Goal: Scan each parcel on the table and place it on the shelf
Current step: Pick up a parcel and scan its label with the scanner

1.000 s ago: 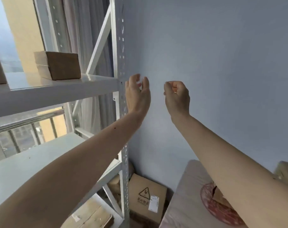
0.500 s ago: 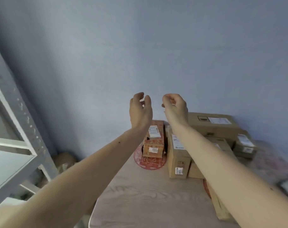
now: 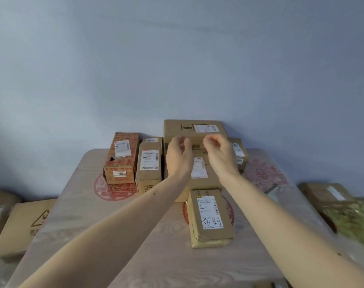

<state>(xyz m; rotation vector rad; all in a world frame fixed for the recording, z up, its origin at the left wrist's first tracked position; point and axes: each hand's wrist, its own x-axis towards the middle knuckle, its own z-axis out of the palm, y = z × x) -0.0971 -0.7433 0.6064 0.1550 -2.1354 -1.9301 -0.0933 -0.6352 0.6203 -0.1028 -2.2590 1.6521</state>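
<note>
Fingers (image 3: 181,141) of both hands hang loosely curled, holding nothing, above the parcels clustered on the tabletop (image 3: 135,235). Behind the large flat box (image 3: 194,129) lies wall; nearer, the handwritten-label parcel (image 3: 210,218). Reaching blind could topple neighbours.

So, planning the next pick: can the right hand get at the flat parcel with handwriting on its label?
Probably yes: the right hand is empty above the pile, and the handwritten parcel lies alone, nearest, with nothing on top.
</note>
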